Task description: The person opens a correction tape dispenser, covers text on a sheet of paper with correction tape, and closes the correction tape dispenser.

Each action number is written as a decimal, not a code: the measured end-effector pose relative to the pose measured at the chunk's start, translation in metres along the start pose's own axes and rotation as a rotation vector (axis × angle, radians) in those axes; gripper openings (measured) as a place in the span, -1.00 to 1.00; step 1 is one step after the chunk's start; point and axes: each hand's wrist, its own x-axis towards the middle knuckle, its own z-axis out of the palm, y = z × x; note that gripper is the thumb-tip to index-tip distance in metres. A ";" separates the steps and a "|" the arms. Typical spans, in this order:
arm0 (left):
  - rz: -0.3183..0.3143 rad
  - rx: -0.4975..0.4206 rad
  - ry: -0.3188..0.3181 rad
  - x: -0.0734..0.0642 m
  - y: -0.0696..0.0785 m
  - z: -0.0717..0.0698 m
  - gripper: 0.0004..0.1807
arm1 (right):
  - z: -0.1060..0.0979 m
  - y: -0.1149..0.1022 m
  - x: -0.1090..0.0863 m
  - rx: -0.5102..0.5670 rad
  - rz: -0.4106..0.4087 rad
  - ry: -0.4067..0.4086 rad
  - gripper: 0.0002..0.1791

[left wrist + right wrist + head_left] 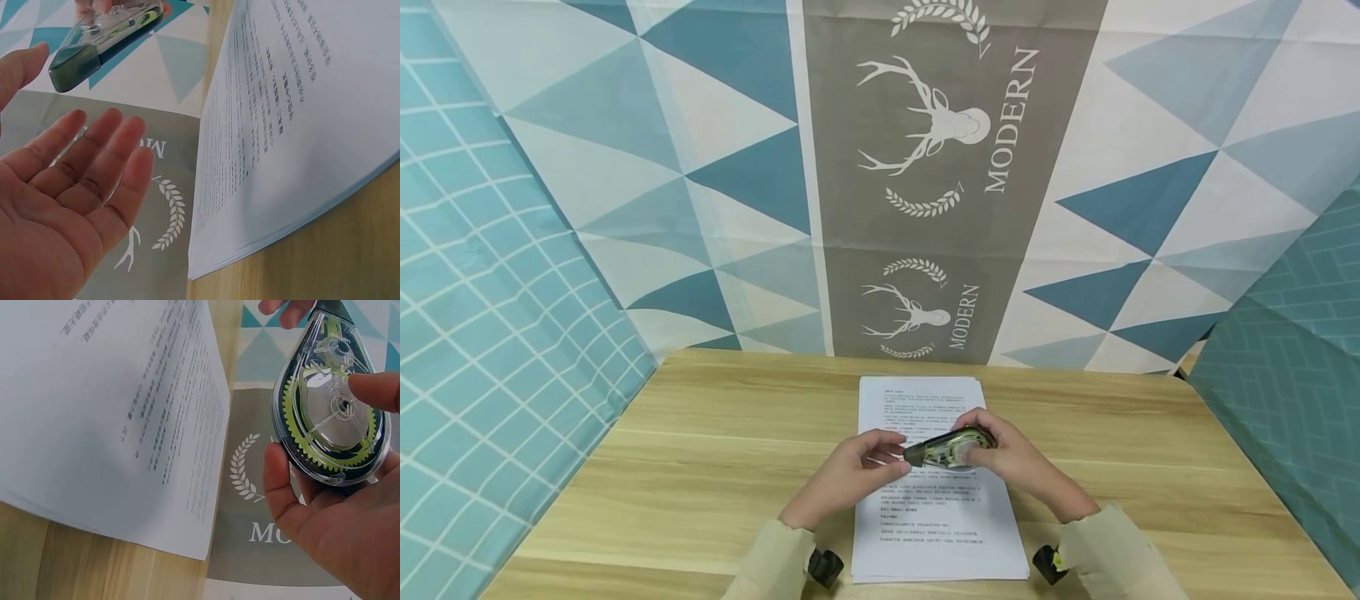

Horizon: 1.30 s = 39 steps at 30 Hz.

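Observation:
A clear-bodied correction tape [949, 451] with a lime-green toothed wheel [294, 428] inside is held above the printed pages. My right hand [1021, 460] grips its wide end, thumb laid on the clear face and fingers curled behind and along the edge. The dark tip [76, 67] points left toward my left hand [852, 477]. That hand has its fingers loosely bent and its thumb apart from them, and the left wrist view shows a gap between it and the tip. Beneath both hands lies a stack of printed paper [925, 560], partly covered by them.
The paper lies on a wood-grain table [722, 467], reaching close to its front edge. Behind stands a patterned cloth backdrop [910, 233] with deer heads and triangles. Tiled-pattern cloths hang at the left and right. Each wrist wears a small black device [825, 567].

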 end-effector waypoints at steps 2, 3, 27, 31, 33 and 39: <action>0.006 -0.006 -0.001 0.000 0.000 0.001 -0.49 | 0.001 -0.001 0.000 0.005 0.003 -0.002 -0.69; 0.010 -0.008 -0.001 0.001 0.000 0.001 -0.49 | 0.002 -0.001 0.000 0.008 0.001 -0.004 -0.69; 0.047 0.079 0.024 0.001 0.002 0.007 -0.68 | 0.011 -0.009 -0.001 0.043 -0.011 -0.054 -0.66; 0.064 0.108 0.045 0.001 0.002 0.006 -0.69 | 0.010 -0.009 -0.003 0.029 0.026 -0.040 -0.63; 0.066 0.115 0.052 0.001 0.001 0.006 -0.70 | 0.009 -0.009 -0.004 0.019 0.041 -0.030 -0.62; 0.061 0.115 0.066 0.000 0.003 0.004 -0.69 | 0.008 -0.008 -0.004 0.070 0.068 -0.034 -0.56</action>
